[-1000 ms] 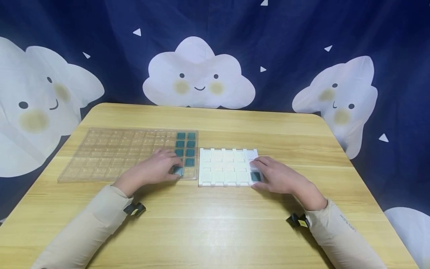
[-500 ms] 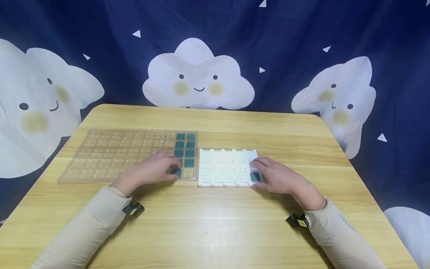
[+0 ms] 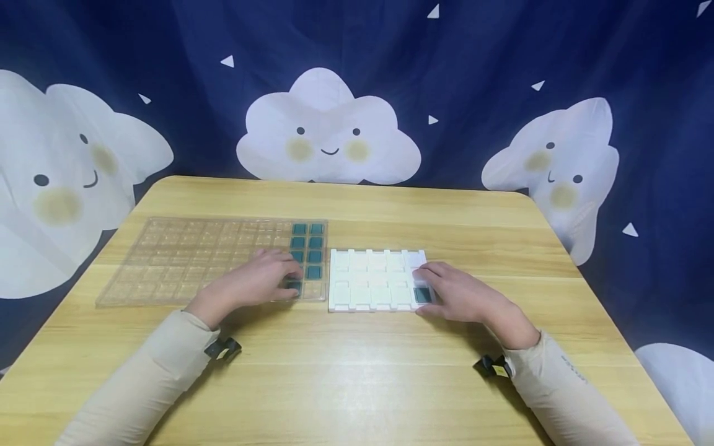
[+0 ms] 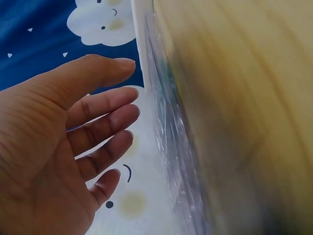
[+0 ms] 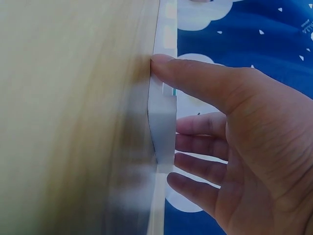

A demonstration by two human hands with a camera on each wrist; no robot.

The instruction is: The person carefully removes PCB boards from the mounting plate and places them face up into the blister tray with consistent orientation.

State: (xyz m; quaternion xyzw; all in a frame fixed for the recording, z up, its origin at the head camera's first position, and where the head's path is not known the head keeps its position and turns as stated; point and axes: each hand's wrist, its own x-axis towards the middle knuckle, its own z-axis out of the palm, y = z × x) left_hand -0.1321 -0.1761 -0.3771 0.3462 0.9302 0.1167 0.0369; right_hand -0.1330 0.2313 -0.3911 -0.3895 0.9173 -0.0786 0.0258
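My left hand [image 3: 253,279] hovers over the right part of a clear plastic blister tray [image 3: 173,263]. Its thumb and fingers stand apart, close to a small dark green square piece [image 3: 295,288] in the nearest row. Nothing shows between the fingertips in the left wrist view. More such green pieces [image 3: 315,256] fill two columns at the tray's right end. At the right end of a white slotted tray [image 3: 370,279], my right hand [image 3: 463,291] grips it, thumb against the front edge [image 5: 164,88]. One dark green piece [image 3: 422,295] lies in a slot there, partly hidden by that hand.
Both trays lie side by side on a wooden table [image 3: 357,378], with a narrow gap between them. Behind the table hangs a dark blue curtain [image 3: 457,56] with white clouds. Each sleeve carries a small black camera [image 3: 223,349] at the wrist.
The green piece at my left fingertips looked pale and tilted a second ago; now it appears dark and flat in the tray. Both hands keep nearly the same places.
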